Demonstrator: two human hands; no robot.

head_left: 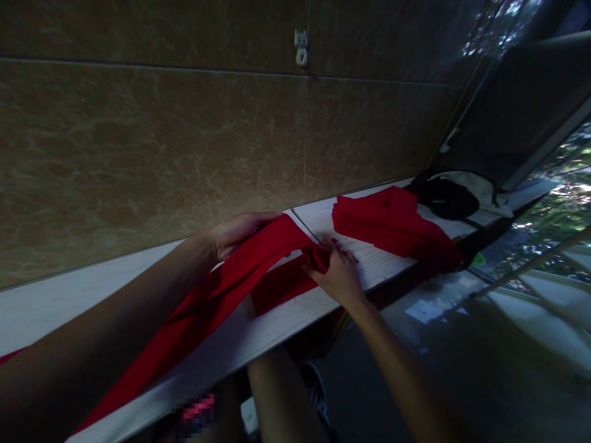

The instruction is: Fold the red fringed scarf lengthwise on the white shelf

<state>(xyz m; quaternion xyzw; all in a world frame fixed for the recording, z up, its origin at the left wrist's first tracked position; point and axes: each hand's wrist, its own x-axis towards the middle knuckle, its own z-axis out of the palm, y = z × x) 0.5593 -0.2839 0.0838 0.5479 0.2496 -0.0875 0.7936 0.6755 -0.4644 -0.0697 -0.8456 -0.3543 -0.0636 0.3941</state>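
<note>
A long strip of red cloth [217, 301] runs along a white bench, from the lower left up to the middle. At its far edge lies my left hand [242, 232], closed on the cloth, its fingertips partly hidden behind the fabric. The right end of the strip bends over and folds back beneath itself. There my right hand [339, 271] grips the bunched fold, thumb on the near side and fingers on the far side. To the right of this hand, apart from it, rests a folded stack of red cloth [388, 218].
The white bench [277, 329] stands against a brown tiled wall [184, 135] bearing a small white hook [301, 49]. A black and white bag [450, 197] sits at its right end. My legs [281, 394] are below the near edge. A railing and foliage show at right.
</note>
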